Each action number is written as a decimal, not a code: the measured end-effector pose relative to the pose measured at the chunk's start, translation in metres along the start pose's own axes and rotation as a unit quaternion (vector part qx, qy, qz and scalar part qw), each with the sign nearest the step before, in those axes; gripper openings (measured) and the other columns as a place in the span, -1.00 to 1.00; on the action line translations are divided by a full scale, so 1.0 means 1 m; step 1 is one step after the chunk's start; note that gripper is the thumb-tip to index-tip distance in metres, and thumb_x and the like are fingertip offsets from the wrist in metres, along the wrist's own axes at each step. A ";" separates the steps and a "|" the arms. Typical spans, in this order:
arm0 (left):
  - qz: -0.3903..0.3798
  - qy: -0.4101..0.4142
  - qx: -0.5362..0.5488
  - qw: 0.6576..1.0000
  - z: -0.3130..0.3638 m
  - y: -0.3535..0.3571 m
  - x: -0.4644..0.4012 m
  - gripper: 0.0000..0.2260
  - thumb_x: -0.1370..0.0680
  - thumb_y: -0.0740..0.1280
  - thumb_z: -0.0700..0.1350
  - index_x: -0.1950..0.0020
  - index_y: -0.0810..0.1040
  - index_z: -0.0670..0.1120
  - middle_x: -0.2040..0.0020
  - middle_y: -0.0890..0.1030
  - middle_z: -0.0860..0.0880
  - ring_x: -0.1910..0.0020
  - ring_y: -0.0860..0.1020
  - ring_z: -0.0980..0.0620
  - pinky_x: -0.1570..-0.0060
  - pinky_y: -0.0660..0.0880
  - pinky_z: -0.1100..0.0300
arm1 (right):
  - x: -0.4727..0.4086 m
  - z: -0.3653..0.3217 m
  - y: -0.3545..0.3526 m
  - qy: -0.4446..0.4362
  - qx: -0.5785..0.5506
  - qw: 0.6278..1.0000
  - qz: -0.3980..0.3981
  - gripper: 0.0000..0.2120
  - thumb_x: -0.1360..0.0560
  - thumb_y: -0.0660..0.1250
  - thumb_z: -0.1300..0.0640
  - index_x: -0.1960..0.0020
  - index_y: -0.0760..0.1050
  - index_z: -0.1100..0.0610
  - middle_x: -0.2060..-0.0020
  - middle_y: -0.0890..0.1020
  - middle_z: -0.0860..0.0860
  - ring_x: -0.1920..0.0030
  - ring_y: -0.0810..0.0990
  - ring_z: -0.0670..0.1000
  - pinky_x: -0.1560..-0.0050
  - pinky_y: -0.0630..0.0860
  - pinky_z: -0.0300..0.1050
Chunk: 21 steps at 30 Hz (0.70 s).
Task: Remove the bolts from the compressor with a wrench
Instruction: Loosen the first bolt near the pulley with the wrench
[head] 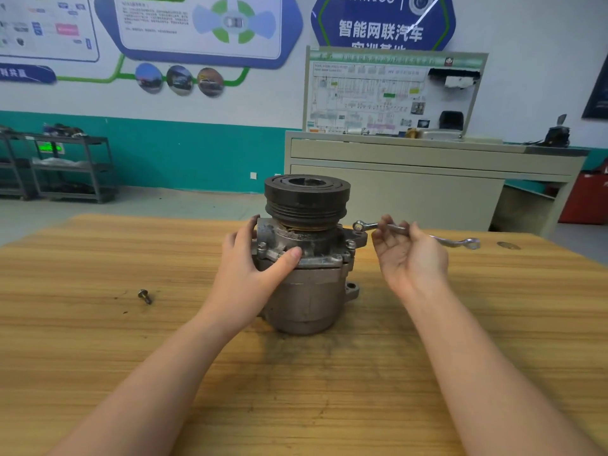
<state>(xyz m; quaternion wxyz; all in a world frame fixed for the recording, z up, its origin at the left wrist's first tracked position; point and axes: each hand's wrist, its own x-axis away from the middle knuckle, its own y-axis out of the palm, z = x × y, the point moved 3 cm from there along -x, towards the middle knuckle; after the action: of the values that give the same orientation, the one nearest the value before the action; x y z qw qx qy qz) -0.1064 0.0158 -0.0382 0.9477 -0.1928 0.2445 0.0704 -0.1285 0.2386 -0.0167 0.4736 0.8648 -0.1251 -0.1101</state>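
A grey metal compressor [309,291] with a dark pulley on top stands upright in the middle of the wooden table [98,324]. My left hand [250,271] grips its upper body, thumb across the front flange. Bolts [261,247] still sit in the flange. My right hand [409,258] holds the shaft of a silver wrench [457,241] to the right of the compressor. The wrench's ring end sits over a bolt on the right rear ear of the housing. One loose bolt [144,296] lies on the table to the left.
A beige cabinet [427,179] with a training board stands behind the table. A metal shelf rack [65,166] is at the far left by the teal wall. A small dark mark [508,245] lies near the table's right edge.
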 end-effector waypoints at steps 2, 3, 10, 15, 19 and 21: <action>0.000 -0.001 -0.003 1.000 0.000 -0.001 0.000 -0.05 -0.24 0.25 0.44 -0.56 0.19 0.07 -0.37 0.32 0.05 -0.27 0.32 0.21 -0.23 0.24 0.26 | 0.005 -0.005 0.000 -0.084 0.038 0.996 -0.008 -0.76 -0.69 -0.01 0.12 0.10 0.32 0.15 0.42 0.64 0.07 0.45 0.62 0.00 0.41 0.55 -0.21; 0.001 -0.001 -0.005 1.000 0.000 -0.001 0.000 -0.05 -0.23 0.25 0.44 -0.56 0.19 0.06 -0.37 0.32 0.05 -0.27 0.32 0.21 -0.24 0.24 0.25 | 0.008 -0.008 0.001 -0.133 0.073 0.988 -0.016 -0.78 -0.69 0.00 0.12 0.09 0.30 0.14 0.42 0.64 0.06 0.46 0.60 0.00 0.41 0.54 -0.20; 0.000 0.006 -0.001 1.000 0.001 -0.001 0.000 -0.09 -0.27 0.27 0.40 -0.55 0.21 0.04 -0.35 0.34 0.05 -0.23 0.32 0.26 -0.21 0.24 0.31 | 0.042 -0.009 0.020 -0.372 0.323 0.865 -0.091 -0.85 -0.62 0.12 0.04 0.12 0.38 -0.09 0.31 0.65 -0.04 0.47 0.56 -0.06 0.35 0.50 -0.24; -0.004 0.002 -0.002 1.000 -0.002 0.000 -0.002 -0.07 -0.27 0.28 0.42 -0.56 0.17 0.06 -0.33 0.32 0.08 -0.23 0.34 0.23 -0.18 0.25 0.31 | 0.052 -0.005 0.028 -0.426 0.417 0.785 -0.166 -0.86 -0.55 0.19 -0.10 0.15 0.47 -0.26 0.28 0.63 -0.16 0.40 0.57 -0.11 0.27 0.52 -0.24; -0.010 0.001 -0.007 1.000 -0.004 0.000 -0.002 -0.05 -0.27 0.28 0.43 -0.58 0.13 0.06 -0.34 0.29 0.10 -0.23 0.33 0.21 -0.19 0.27 0.27 | 0.057 -0.003 0.028 -0.468 0.479 0.716 -0.197 -0.87 -0.56 0.23 -0.05 0.14 0.48 -0.09 0.32 0.57 -0.01 0.38 0.57 -0.08 0.32 0.52 -0.06; -0.013 0.000 -0.010 1.000 -0.004 0.000 -0.003 -0.03 -0.26 0.27 0.45 -0.58 0.13 0.07 -0.36 0.29 0.10 -0.25 0.32 0.21 -0.18 0.28 0.27 | 0.061 -0.001 0.030 -0.498 0.491 0.683 -0.213 -0.91 -0.56 0.27 -0.01 0.10 0.49 -0.04 0.37 0.54 -0.03 0.37 0.55 -0.02 0.34 0.50 -0.04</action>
<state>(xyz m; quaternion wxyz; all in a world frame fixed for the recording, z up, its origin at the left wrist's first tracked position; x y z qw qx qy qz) -0.1105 0.0144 -0.0400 0.9464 -0.2057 0.2415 0.0605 -0.0741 0.2046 0.0050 -0.1871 0.7948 -0.1910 -0.5448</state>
